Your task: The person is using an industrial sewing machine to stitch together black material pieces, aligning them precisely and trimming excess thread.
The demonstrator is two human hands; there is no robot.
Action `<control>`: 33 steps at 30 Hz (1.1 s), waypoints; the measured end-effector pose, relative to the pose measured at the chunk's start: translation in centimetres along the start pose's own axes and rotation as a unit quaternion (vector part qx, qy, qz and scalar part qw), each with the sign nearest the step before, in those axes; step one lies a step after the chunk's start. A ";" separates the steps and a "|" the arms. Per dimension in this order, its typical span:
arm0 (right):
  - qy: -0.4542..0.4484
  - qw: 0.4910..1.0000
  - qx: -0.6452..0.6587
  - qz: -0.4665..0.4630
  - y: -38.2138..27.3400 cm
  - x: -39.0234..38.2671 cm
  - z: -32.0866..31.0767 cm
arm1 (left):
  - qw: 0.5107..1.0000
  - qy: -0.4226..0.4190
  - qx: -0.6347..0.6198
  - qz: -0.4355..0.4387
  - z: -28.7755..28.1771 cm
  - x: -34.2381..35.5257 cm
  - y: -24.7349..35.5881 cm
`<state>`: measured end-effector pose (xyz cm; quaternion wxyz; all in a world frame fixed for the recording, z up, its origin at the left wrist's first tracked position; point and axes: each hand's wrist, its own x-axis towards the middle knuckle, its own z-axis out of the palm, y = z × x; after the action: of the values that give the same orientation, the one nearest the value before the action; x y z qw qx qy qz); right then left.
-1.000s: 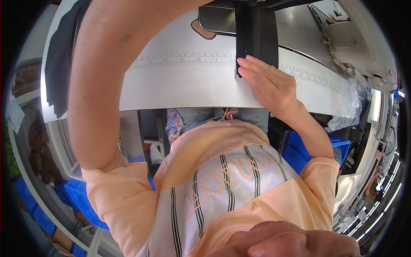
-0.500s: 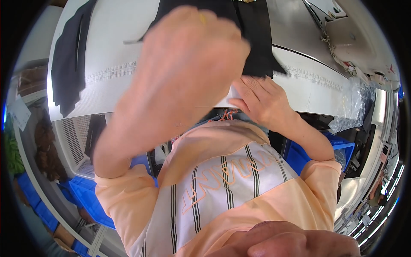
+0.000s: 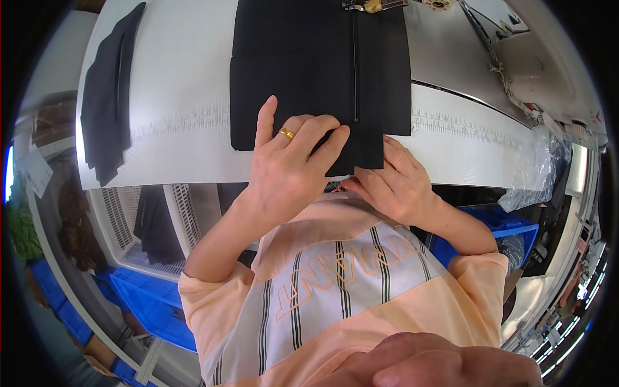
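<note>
A black fabric piece (image 3: 290, 77) lies spread on the white table in front of me, its far end under the metal sewing machine foot (image 3: 375, 6). A narrow dark strip or slot runs lengthwise down its right part. My left hand (image 3: 293, 155), with a gold ring, rests on the near part of the fabric. Its thumb and index finger pinch together there, and the little finger sticks out. At the near right corner, my right hand (image 3: 396, 180) grips the fabric's edge; its fingertips are partly hidden.
A stack of black fabric pieces (image 3: 109, 97) lies at the table's left. Below stand a white basket (image 3: 187, 213) holding dark fabric and a blue bin (image 3: 151, 300). Clear plastic (image 3: 538, 171) hangs at the right edge, above another blue bin (image 3: 516, 222). A ruler scale (image 3: 174, 119) crosses the white table.
My left hand has come down from its raised position onto the fabric. The fabric now lies flatter and reaches nearer to me. My right hand has shifted slightly nearer, at the fabric's edge.
</note>
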<state>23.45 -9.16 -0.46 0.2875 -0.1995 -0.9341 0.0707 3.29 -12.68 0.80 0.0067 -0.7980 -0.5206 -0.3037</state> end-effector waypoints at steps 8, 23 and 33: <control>0.010 1.000 -0.003 -0.006 0.0 0.1 -0.1 | 1.000 -0.006 -0.009 -0.006 0.0 0.3 0.2; -0.019 0.999 0.040 0.018 0.0 0.0 -1.4 | 0.998 -0.062 -0.023 -0.015 -0.5 0.4 0.4; -0.026 0.999 0.014 0.020 3.6 2.4 -2.5 | 0.998 -0.057 0.022 0.026 -0.4 -0.2 0.7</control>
<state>24.23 -4.81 1.91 0.2647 -0.2118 -0.9360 0.0946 3.67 -13.32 1.19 0.0027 -0.8269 -0.5059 -0.2455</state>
